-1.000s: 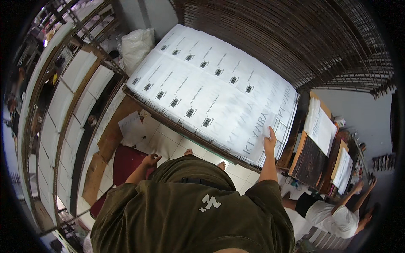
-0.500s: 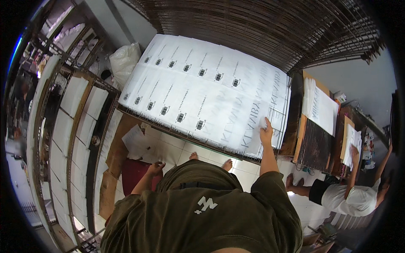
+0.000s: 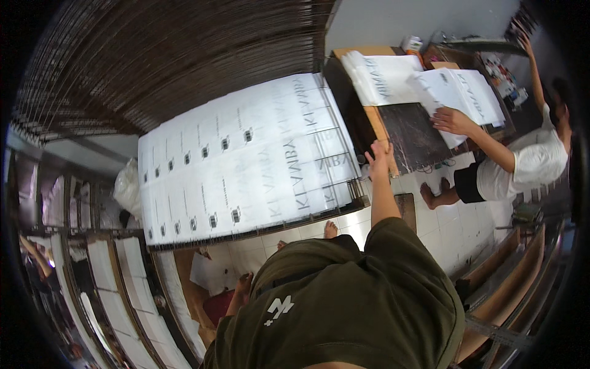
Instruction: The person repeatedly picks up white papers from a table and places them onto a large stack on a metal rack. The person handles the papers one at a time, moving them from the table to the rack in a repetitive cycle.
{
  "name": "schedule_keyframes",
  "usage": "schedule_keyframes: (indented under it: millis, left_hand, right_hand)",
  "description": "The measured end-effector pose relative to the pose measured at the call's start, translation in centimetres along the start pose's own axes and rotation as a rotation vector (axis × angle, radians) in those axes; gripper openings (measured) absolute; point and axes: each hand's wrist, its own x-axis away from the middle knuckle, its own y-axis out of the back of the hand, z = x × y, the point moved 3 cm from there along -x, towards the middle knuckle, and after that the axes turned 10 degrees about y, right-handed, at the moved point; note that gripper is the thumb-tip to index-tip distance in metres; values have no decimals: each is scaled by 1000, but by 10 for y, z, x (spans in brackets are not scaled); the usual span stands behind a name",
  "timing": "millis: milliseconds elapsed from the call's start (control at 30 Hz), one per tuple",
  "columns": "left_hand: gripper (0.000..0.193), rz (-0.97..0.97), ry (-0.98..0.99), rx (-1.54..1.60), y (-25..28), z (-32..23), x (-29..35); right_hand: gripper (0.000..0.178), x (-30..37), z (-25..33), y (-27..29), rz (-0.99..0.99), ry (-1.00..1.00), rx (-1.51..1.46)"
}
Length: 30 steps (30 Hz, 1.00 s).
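Observation:
My right hand [image 3: 379,158] reaches forward with its fingers apart and holds nothing. It is at the wooden edge [image 3: 380,126] of the dark table, just right of the rack; I cannot tell whether it touches the wood. Low at my left side hangs my left hand [image 3: 244,284], in shadow and partly behind my body, its fingers unclear. White printed sheets [image 3: 203,178] lie in overlapping rows on the wire rack [image 3: 344,138], with dark lettering and small black marks. A co-worker's hand [image 3: 452,120] grips a white printed sheet [image 3: 435,89] over the dark table [image 3: 412,132].
Many raised wire shelves [image 3: 184,55] hang above the rack. A white stack of sheets [image 3: 393,77] lies on the dark table, another stack [image 3: 479,92] farther right. Shelves with white panels [image 3: 138,270] stand left; a wooden trough [image 3: 507,295] is behind right. The co-worker [image 3: 516,166] stands right.
My view has turned right. My right hand has left the sheets on the rack and moved right to the dark table's edge. The co-worker has brought a sheet over from the farther stack.

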Motion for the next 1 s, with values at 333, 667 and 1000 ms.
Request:
schedule_keyframes:
  millis: [333, 667, 1000]
  left_hand:
    - [59, -188, 56, -327, -8, -140, 51]
    - [63, -80, -83, -134, -64, -94, 25]
    - [68, -148, 69, -32, -52, -47, 31]
  right_hand:
    - [33, -97, -17, 91, -266, -104, -588]
    - [50, -73, 66, 49, -472, 323, -63]
    - [33, -41, 206, -105, 517, 612, 651]
